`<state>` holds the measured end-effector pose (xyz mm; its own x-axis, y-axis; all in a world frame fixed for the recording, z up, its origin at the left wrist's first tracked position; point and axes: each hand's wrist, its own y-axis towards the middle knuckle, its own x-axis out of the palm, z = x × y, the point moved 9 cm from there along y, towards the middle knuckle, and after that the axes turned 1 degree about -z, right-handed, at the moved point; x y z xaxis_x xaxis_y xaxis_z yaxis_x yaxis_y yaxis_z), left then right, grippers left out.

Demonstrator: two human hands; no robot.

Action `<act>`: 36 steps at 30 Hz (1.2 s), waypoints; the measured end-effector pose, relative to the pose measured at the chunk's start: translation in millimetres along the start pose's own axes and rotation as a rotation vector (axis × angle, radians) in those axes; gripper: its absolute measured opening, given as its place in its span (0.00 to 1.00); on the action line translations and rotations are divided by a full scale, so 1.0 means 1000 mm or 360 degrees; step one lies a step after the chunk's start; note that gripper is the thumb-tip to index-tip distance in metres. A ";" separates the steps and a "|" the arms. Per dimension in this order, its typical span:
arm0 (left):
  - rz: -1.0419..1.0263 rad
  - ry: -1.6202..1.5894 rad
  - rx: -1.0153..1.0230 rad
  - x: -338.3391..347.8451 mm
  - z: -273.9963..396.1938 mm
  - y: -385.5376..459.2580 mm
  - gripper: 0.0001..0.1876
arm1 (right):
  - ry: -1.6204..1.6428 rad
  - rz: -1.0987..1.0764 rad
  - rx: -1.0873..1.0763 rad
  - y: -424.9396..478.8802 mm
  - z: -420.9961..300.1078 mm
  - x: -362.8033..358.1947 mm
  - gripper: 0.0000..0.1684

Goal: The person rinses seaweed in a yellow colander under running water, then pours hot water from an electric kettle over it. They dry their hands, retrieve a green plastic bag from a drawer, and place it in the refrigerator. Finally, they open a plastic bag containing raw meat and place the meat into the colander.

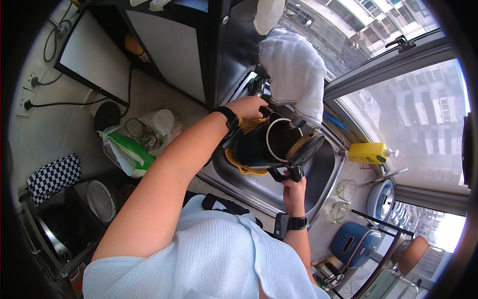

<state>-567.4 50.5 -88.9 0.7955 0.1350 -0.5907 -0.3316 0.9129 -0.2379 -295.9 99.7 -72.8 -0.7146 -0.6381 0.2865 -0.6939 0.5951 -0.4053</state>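
Note:
A black electric kettle (254,145) is held over the stainless steel sink (317,175), its pale-rimmed mouth facing up and its lid (308,149) swung open. Its black handle (296,172) is in the grip of my right hand (294,187). Across the kettle, on its far side, my left hand (251,107) has its fingers curled down by a small dark part beside the tap area; whether it grips that part I cannot tell. Beneath the kettle, a yellow perforated basket (239,166) is partly hidden. A white towel (293,67) hangs just beyond, covering part of a dark spout (298,122).
Right of the sink stand a yellow pump bottle (368,153), two glass cups (345,190) and a blue rice cooker (354,244). Plastic bags (130,149) lie on the left counter. A dark cabinet (168,48) rises at the upper left; a window (410,104) borders the right.

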 end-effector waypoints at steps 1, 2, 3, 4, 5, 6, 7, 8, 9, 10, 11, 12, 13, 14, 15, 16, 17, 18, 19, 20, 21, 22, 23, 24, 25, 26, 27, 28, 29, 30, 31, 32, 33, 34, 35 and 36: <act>0.0004 0.0015 0.0001 0.000 0.000 0.000 0.22 | -0.0003 -0.0008 -0.0006 0.000 0.000 0.000 0.20; 0.0008 0.0029 0.0001 -0.001 0.001 -0.001 0.22 | -0.0005 -0.0016 -0.0014 0.000 0.000 0.001 0.20; 0.0008 0.0031 0.0003 -0.001 0.001 -0.001 0.22 | -0.0007 -0.0023 -0.0022 0.000 0.000 0.001 0.20; 0.0008 0.0033 0.0004 -0.002 0.001 -0.001 0.22 | -0.0009 -0.0030 -0.0031 0.001 -0.001 0.002 0.20; 0.0008 0.0035 0.0006 -0.002 0.001 -0.002 0.22 | -0.0016 -0.0031 -0.0025 0.001 -0.001 0.002 0.20; -0.0015 0.0013 -0.0024 -0.002 0.003 -0.002 0.22 | -0.0022 -0.0026 -0.0021 0.000 -0.002 0.002 0.20; -0.0037 -0.0009 -0.0054 -0.003 0.005 -0.003 0.22 | -0.0029 -0.0021 -0.0017 0.000 -0.002 0.001 0.20; -0.0061 -0.0031 -0.0084 -0.002 0.006 -0.004 0.22 | -0.0027 -0.0014 -0.0008 0.000 -0.001 0.000 0.20; -0.0067 -0.0049 -0.0101 -0.001 0.003 -0.003 0.22 | -0.0028 -0.0015 0.0003 0.000 0.000 0.000 0.20; -0.0073 -0.0067 -0.0118 0.000 0.000 -0.002 0.22 | -0.0028 -0.0016 0.0014 0.000 0.000 0.000 0.20; -0.0079 -0.0085 -0.0135 0.001 -0.004 -0.001 0.22 | -0.0030 -0.0016 0.0008 0.000 0.000 0.001 0.21; -0.0081 -0.0091 -0.0145 0.001 -0.004 -0.001 0.22 | -0.0030 -0.0012 0.0002 0.000 -0.001 0.001 0.21; -0.0083 -0.0097 -0.0156 0.002 -0.005 -0.001 0.23 | -0.0030 -0.0008 -0.0004 -0.001 -0.001 0.001 0.21; -0.0084 -0.0103 -0.0167 0.002 -0.005 -0.001 0.23 | -0.0028 -0.0012 -0.0011 -0.001 -0.001 0.000 0.21; -0.0055 -0.0075 -0.0119 0.001 -0.003 -0.001 0.23 | -0.0026 -0.0015 -0.0019 0.000 0.000 0.000 0.22; -0.0025 -0.0048 -0.0070 0.000 -0.001 -0.001 0.23 | -0.0023 -0.0018 -0.0027 0.000 0.000 0.000 0.22; 0.0005 -0.0020 -0.0021 -0.001 0.001 -0.001 0.23 | -0.0022 0.0004 -0.0026 0.000 -0.001 -0.001 0.22; -0.0008 -0.0046 -0.0051 -0.001 0.000 -0.001 0.23 | -0.0020 0.0026 -0.0025 0.000 -0.002 0.001 0.21; -0.0020 -0.0072 -0.0080 0.000 -0.001 -0.001 0.23 | -0.0018 0.0048 -0.0023 0.000 -0.003 0.002 0.21; -0.0032 -0.0098 -0.0109 0.000 -0.003 -0.001 0.23 | -0.0018 0.0051 -0.0017 -0.001 -0.004 0.003 0.21; -0.0042 -0.0112 -0.0114 0.001 -0.003 -0.001 0.23 | -0.0017 0.0055 -0.0011 -0.001 -0.005 0.004 0.21; -0.0051 -0.0125 -0.0119 0.001 -0.003 -0.001 0.23 | -0.0017 0.0059 -0.0005 -0.002 -0.005 0.004 0.21; -0.0060 -0.0139 -0.0124 0.002 -0.004 -0.001 0.23 | -0.0012 0.0038 -0.0006 -0.001 -0.003 0.003 0.22; -0.0055 -0.0138 -0.0113 0.003 -0.005 0.000 0.23 | -0.0006 0.0014 -0.0008 -0.001 -0.002 0.001 0.22; -0.0048 -0.0137 -0.0102 0.003 -0.007 0.001 0.23 | -0.0001 -0.0010 -0.0009 0.000 -0.001 0.000 0.23; -0.0042 -0.0136 -0.0091 0.004 -0.009 0.002 0.23 | -0.0003 -0.0012 -0.0006 0.000 0.000 -0.001 0.23; -0.0026 -0.0132 -0.0077 0.003 -0.008 0.002 0.22 | -0.0003 -0.0010 -0.0005 0.001 0.000 -0.002 0.23; -0.0009 -0.0129 -0.0064 0.003 -0.007 0.002 0.22 | -0.0003 -0.0008 -0.0003 0.001 0.001 -0.002 0.24; 0.0008 -0.0125 -0.0051 0.003 -0.006 0.001 0.22 | 0.0000 -0.0008 -0.0011 0.001 0.001 -0.002 0.24; 0.0050 -0.0056 0.0004 0.001 -0.003 0.001 0.22 | 0.0004 -0.0007 -0.0019 0.001 0.001 -0.002 0.24; 0.0093 0.0013 0.0059 -0.001 0.000 -0.001 0.23 | 0.0007 -0.0008 -0.0027 0.001 0.001 -0.002 0.24; 0.0136 0.0082 0.0114 -0.002 0.004 -0.002 0.23 | 0.0003 -0.0013 -0.0031 0.001 0.000 -0.001 0.24; 0.0240 0.0040 0.0204 -0.005 0.007 -0.006 0.23 | -0.0001 -0.0017 -0.0035 0.000 0.000 -0.001 0.24; 0.0344 -0.0001 0.0294 -0.006 0.009 -0.013 0.24 | -0.0005 -0.0022 -0.0039 0.000 -0.002 0.000 0.24; 0.0450 -0.0043 0.0383 -0.007 0.012 -0.020 0.24 | 0.0002 -0.0002 -0.0015 0.000 -0.002 0.001 0.25; 0.0575 0.0023 0.0376 -0.010 0.019 -0.028 0.25 | 0.0015 0.0032 0.0010 -0.001 -0.003 0.000 0.25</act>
<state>-556.3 31.4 -61.9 0.6419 0.4587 -0.6145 -0.4612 0.8712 0.1685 -295.7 100.5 -69.8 -0.7291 -0.6215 0.2867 -0.6791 0.6045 -0.4163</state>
